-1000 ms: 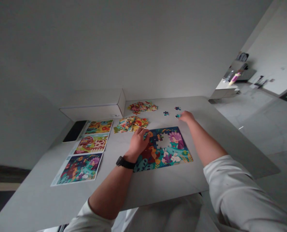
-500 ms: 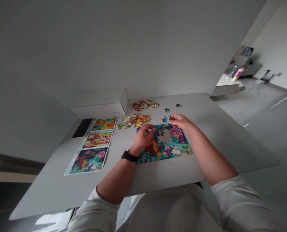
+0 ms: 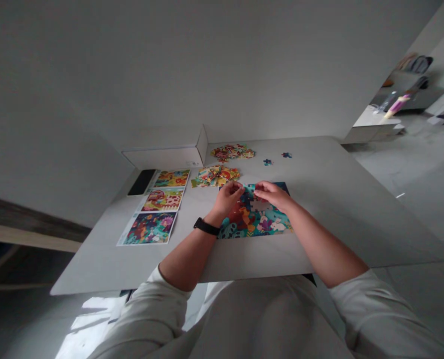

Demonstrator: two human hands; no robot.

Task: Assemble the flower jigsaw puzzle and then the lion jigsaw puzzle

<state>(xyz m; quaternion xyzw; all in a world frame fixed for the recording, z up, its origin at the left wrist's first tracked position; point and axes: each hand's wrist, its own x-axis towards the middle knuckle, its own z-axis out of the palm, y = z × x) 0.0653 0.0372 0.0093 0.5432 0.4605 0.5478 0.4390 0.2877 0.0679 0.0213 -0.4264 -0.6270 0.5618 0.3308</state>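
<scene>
Above the far edge of the jigsaw [image 3: 261,225], the right hand [image 3: 272,193] pinches a teal piece [image 3: 249,188]; the left hand [image 3: 227,196] touches it with curled fingers, grip unclear; a fitting step, I judge; next needs tabs aligned to the gap [image 3: 259,205].

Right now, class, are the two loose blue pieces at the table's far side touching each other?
Apart. Head view shows bare table between left piece and right piece.
</scene>
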